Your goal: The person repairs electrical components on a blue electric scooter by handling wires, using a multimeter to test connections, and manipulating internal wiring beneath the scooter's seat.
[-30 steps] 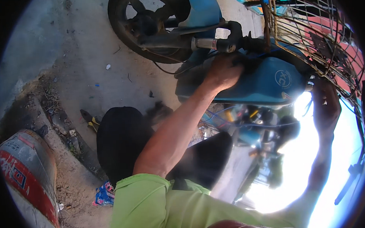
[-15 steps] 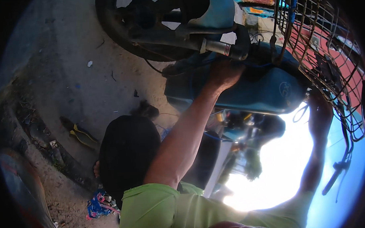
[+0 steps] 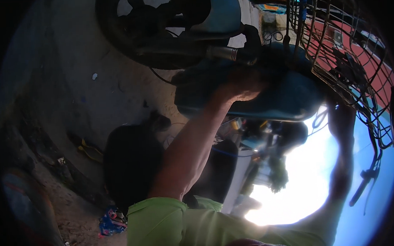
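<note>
A motorbike with a dark blue-green plastic panel [image 3: 287, 100] fills the upper middle of the head view. My left hand [image 3: 248, 87] reaches in at the panel, just below the front fork [image 3: 220, 52]. Deep shadow hides its fingers, so a grip cannot be made out. Raised at the right, my right hand [image 3: 340, 111] is by the panel's right end, under the wire basket [image 3: 333, 53]. It is a dark shape against the bright sky, its fingers unclear. A thin looped wire [image 3: 319, 118] hangs between that hand and the panel.
The front wheel [image 3: 109, 35] and blue fender [image 3: 223, 13] are at the top. A handlebar grip [image 3: 360, 193] sticks out at the right. Yellow-handled pliers [image 3: 90, 150] lie on the ground left of my knee [image 3: 133, 164]. A crumpled colourful wrapper [image 3: 111, 222] lies lower left.
The picture has darkened, and the wheel and fork sit slightly further left in view. My left hand appears slightly lower against the panel; my right hand stays near the basket.
</note>
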A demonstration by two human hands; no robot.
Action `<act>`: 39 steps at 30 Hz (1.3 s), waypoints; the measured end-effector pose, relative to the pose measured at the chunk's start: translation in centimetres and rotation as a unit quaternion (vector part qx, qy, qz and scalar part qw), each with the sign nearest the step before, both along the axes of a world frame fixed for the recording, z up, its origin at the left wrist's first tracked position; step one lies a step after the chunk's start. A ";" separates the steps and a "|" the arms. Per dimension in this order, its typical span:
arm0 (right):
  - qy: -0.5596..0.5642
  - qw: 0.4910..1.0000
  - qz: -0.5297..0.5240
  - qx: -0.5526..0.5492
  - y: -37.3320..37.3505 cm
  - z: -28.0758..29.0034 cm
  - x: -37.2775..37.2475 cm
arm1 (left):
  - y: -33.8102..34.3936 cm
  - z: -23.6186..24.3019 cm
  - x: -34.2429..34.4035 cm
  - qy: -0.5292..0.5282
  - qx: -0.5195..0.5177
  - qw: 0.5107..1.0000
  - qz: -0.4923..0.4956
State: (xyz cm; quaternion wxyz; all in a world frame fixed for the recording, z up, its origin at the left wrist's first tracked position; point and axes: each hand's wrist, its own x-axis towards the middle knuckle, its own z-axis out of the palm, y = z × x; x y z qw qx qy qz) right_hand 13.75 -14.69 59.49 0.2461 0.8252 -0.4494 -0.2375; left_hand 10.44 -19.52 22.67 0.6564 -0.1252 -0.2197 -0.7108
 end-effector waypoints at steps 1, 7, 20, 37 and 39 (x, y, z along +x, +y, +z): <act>0.000 1.000 0.000 0.003 0.1 -0.2 0.7 | -0.1 0.1 0.6 -0.040 -0.006 0.999 -0.006; 0.009 0.999 -0.043 0.009 0.4 -1.9 2.7 | -1.3 -0.8 2.4 -0.180 -0.008 0.982 -0.059; 0.162 0.971 0.170 -0.050 -0.7 0.3 -0.5 | 2.0 3.3 7.7 -0.255 0.022 0.967 0.015; 0.001 0.992 0.125 0.017 -0.3 0.8 -0.7 | 0.4 2.0 4.6 -0.411 0.005 0.881 0.236; 0.040 0.984 0.173 0.014 -0.4 0.7 -0.3 | 0.0 1.0 4.1 -0.476 -0.038 0.808 0.345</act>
